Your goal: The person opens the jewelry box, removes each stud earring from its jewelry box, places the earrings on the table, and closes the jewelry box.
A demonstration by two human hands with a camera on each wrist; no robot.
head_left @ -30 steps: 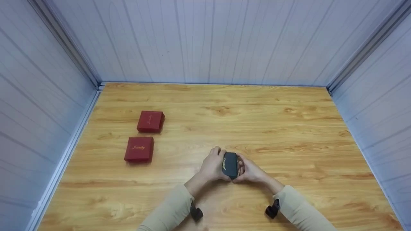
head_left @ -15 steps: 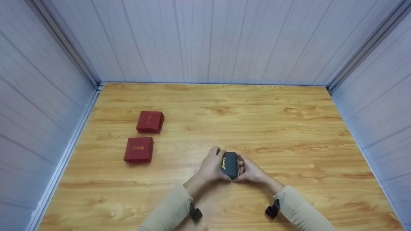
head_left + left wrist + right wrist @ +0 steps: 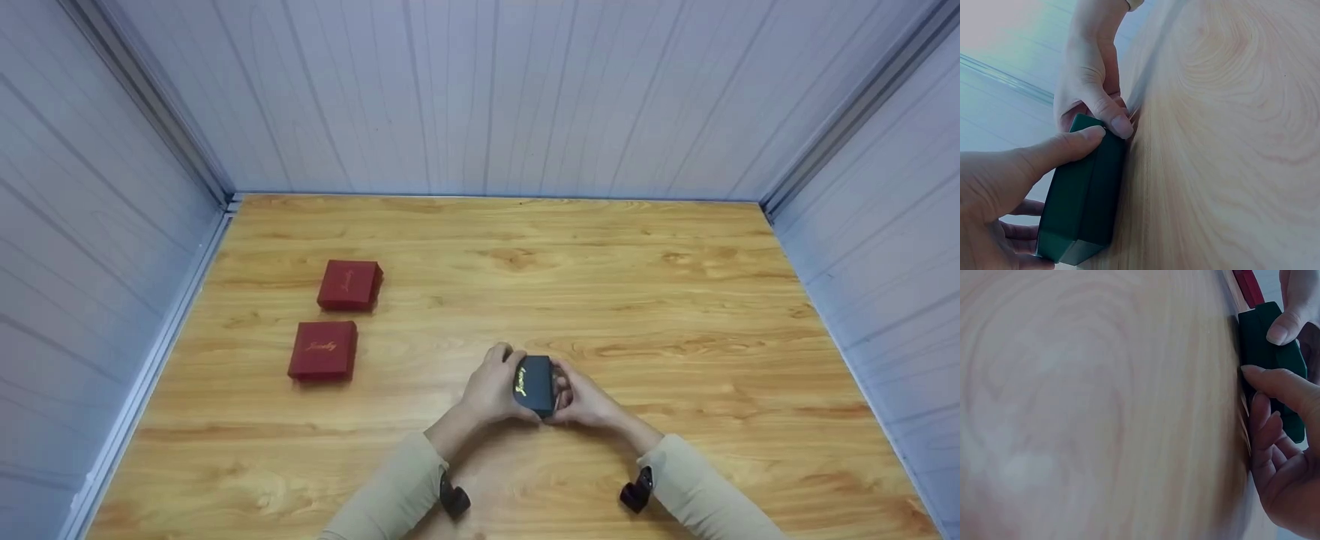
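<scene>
A small dark green jewelry box (image 3: 536,386) with gold lettering is between both hands, low over the wooden table. My left hand (image 3: 491,386) grips its left side, thumb at the near end and fingers around the far end. From the other side my right hand (image 3: 589,401) pinches the box's lower right part between thumb and index finger, its other fingers curled in. In the left wrist view, the green box (image 3: 1081,191) stands close along the tabletop, both thumbs meeting at one end. Whether its lid is apart from the base, I cannot tell.
Two red jewelry boxes lie on the left of the table, one farther back (image 3: 350,285) and one nearer (image 3: 322,350). Pale panel walls (image 3: 480,97) enclose the back and both sides of the wooden table (image 3: 675,300).
The green box has tipped slightly, so its gold lettering shows more fully. My left hand has shifted a little to the left; my right hand has hardly moved.
</scene>
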